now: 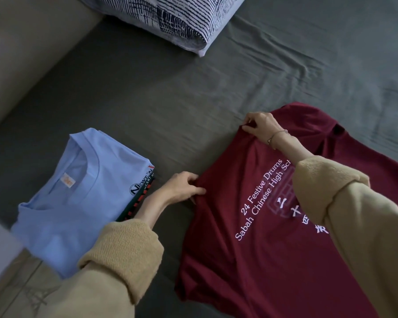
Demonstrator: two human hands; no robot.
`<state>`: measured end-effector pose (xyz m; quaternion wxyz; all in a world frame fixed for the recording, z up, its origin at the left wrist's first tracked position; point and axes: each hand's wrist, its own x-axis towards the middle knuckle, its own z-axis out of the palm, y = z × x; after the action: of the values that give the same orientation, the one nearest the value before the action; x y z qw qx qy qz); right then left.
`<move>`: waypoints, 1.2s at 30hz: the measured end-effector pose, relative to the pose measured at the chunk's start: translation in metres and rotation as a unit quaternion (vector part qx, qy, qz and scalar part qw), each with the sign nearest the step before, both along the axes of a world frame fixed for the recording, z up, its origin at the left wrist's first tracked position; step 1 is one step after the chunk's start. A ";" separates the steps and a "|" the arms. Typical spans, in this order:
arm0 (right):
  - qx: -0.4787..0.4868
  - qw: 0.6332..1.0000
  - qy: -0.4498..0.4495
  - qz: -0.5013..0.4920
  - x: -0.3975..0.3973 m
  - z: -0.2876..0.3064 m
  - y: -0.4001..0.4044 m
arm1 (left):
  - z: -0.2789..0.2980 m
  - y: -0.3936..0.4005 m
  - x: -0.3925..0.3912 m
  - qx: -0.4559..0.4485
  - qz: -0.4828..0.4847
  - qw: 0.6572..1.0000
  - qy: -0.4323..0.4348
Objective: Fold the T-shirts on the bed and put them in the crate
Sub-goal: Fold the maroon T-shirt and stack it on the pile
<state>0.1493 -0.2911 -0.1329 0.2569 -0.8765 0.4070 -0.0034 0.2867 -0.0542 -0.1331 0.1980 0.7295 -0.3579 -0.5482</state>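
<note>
Maroon T-shirt (251,260) lies spread flat on the bed (170,99), print side up, toward the near right part of the mattress; its lower portion runs out of view at the near edge. White lettering reads "24 Festive Drums / Sabah Chinese High Sch…", with Chinese characters beside it, partly hidden under the right sleeve.

Left hand (182,187): fingers and thumb curled, pinching the shirt's left side edge, fabric slightly bunched at the pinch. Right hand (262,127): fingers curled, pinching the fabric at the far left corner of the shirt, near the shoulder. A thin bracelet (276,135) sits on the right wrist. Both arms wear tan knit sleeves (124,251).

Light blue T-shirt (78,198), already folded, lies toward the near left edge of the bed, collar up, orange neck label showing, a "Newton" logo at its right fold. It rests on top of a darker folded garment (137,205), of which only a striped edge shows on the right side. The blue shirt sits just beside the left forearm, apart from the maroon one.

Bed sheet is dark grey-green, lightly wrinkled. A patterned navy-and-white pillow (170,17) lies at the far edge. A beige upholstered surface (28,53) borders the bed's left side.
</note>
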 end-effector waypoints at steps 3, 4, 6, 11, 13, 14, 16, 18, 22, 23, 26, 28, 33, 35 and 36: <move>-0.035 0.999 -0.016 -0.031 0.002 -0.007 0.004 | -0.013 0.007 0.000 -0.031 0.084 0.996 0.021; -0.047 0.998 -0.025 -0.041 0.002 -0.010 0.007 | -0.015 0.009 0.000 -0.038 0.109 0.992 0.048; -0.058 0.995 -0.049 -0.070 0.002 -0.014 0.015 | -0.019 0.012 0.002 -0.047 0.132 0.988 0.071; -0.077 0.988 -0.100 -0.084 -0.006 -0.015 0.045 | -0.022 0.024 -0.011 -0.112 0.247 0.962 0.016; -0.106 0.985 -0.116 -0.067 -0.010 -0.016 0.063 | -0.018 0.031 -0.015 -0.114 0.271 0.956 0.018; -0.121 0.983 -0.124 -0.058 -0.011 -0.017 0.071 | -0.016 0.034 -0.015 -0.106 0.268 0.957 0.025; -0.137 0.981 -0.132 -0.042 -0.013 -0.015 0.090 | -0.012 0.043 -0.014 -0.072 0.247 0.965 0.045; -0.086 0.988 -0.124 -0.034 -0.014 -0.010 0.111 | -0.008 0.057 -0.015 -0.046 0.211 0.975 0.055; 0.084 0.991 -0.102 -0.006 -0.022 0.009 0.165 | -0.009 0.087 -0.024 -0.031 0.093 0.995 0.017; 0.120 0.988 -0.100 0.007 -0.026 0.014 0.181 | -0.008 0.093 -0.028 -0.019 0.070 0.997 0.011; 0.240 0.968 -0.051 0.060 -0.044 0.025 0.226 | -0.011 0.108 -0.042 0.013 -0.015 0.997 -0.076; 0.254 0.963 0.013 0.095 -0.057 0.025 0.245 | -0.010 0.115 -0.049 0.036 -0.036 0.990 -0.129; 0.198 0.974 0.109 0.017 -0.093 0.025 0.278 | -0.009 0.138 -0.055 0.071 -0.041 0.991 -0.110; 0.208 0.966 0.141 -0.059 -0.110 0.028 0.287 | -0.009 0.144 -0.057 0.094 -0.019 0.991 -0.095; 0.226 0.955 0.168 -0.092 -0.118 0.028 0.292 | -0.006 0.147 -0.059 0.102 -0.012 0.991 -0.087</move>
<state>0.0313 0.0005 -0.1045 0.3745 -0.7422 0.5136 0.2122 0.2275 0.0929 -0.1390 0.0844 0.7866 -0.3250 -0.5182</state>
